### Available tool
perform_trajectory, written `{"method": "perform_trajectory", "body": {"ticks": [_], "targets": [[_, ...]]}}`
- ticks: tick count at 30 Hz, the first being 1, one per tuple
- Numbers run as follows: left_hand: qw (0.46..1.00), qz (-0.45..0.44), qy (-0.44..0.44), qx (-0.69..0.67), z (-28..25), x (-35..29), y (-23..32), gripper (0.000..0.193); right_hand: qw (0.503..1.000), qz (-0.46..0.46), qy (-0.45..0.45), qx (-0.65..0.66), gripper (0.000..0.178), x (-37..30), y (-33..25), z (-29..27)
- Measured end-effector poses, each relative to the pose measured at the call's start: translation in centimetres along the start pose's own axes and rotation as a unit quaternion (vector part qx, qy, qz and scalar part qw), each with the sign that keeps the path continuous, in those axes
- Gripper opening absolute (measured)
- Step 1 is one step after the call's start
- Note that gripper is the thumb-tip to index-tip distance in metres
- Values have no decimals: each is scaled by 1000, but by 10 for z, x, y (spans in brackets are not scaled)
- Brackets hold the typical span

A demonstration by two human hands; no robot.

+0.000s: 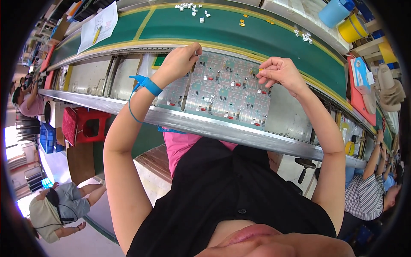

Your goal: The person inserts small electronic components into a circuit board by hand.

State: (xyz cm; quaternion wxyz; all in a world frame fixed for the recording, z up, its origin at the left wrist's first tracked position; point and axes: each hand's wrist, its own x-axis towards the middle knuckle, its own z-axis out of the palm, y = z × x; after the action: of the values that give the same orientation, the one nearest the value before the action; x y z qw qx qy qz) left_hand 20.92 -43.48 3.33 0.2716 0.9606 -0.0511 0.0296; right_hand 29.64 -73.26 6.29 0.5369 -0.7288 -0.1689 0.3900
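Right-hand (281, 77) fingers pinch a small yellow part (260, 70) over the circuit board's (220, 85) far right corner; left-hand (180, 61) fingers curl near its far left corner, contents unclear. Metal rails (214, 123) flank the board. Beyond, a green table (171, 25) bears white pieces (202, 20) and paper (105, 25), its writing illegible. Left: a red stool (96, 124).

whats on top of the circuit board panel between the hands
Small red, white and black components sit on the circuit board panel; anything under the right hand is hidden.
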Motion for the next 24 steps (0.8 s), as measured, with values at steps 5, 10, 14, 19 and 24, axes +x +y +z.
{"method": "perform_trajectory", "body": {"ticks": [5, 10, 14, 19, 24], "targets": [[1000, 2, 2, -7, 2, 0, -2, 11, 1000, -2, -8, -9, 12, -2, 5, -2], [998, -36, -1, -56, 1, 1, -2, 13, 999, -32, 14, 30, 11, -3, 7, -2], [998, -44, -16, -48, -2, 2, -2, 13, 998, -44, 11, 46, 11, -6, 7, -2], [999, 3, -34, 25, -5, 6, 3, 12, 995, -69, 17, 67, 14, -6, 9, -2], [999, -15, -35, 26, -1, 10, -4, 12, 993, -82, 34, 83, 18, -7, 10, -1]]}}
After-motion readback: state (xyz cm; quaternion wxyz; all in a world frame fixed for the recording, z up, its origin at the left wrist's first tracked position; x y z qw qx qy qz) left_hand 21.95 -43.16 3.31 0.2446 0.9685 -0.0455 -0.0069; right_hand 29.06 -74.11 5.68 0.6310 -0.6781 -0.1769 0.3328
